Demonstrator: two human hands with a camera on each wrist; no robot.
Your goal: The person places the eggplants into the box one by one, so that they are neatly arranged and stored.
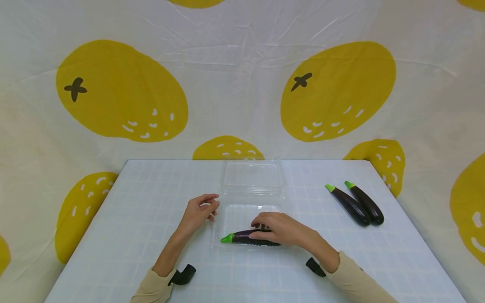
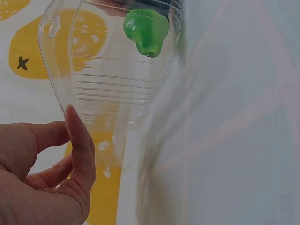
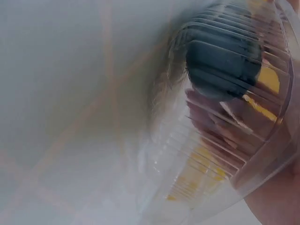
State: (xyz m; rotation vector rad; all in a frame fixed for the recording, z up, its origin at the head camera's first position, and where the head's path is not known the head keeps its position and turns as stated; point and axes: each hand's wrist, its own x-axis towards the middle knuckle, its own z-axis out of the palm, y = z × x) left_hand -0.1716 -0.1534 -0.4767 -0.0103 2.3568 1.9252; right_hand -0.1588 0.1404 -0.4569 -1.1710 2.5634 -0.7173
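A dark purple eggplant with a bright green stem [image 1: 240, 237] lies crosswise near the front of a clear plastic clamshell box [image 1: 235, 214], whose lid [image 1: 251, 174] is folded back. My right hand [image 1: 282, 227] grips the eggplant from above, thumb on the near side and fingers beyond. Through the ribbed wall of the box, the right wrist view shows the eggplant's rounded end [image 3: 222, 63]. Loosely bent, my left hand [image 1: 199, 212] is by the box's left rim, holding nothing. In the left wrist view a fingertip [image 2: 71, 112] is at the rim; whether it touches, I cannot tell.
Two more eggplants [image 1: 350, 206] [image 1: 367, 204] lie side by side toward the right of the table, stems pointing back. A pale checked cloth covers the table [image 1: 113, 235]. Behind it hangs a white curtain [image 1: 235, 92] with yellow fruit shapes.
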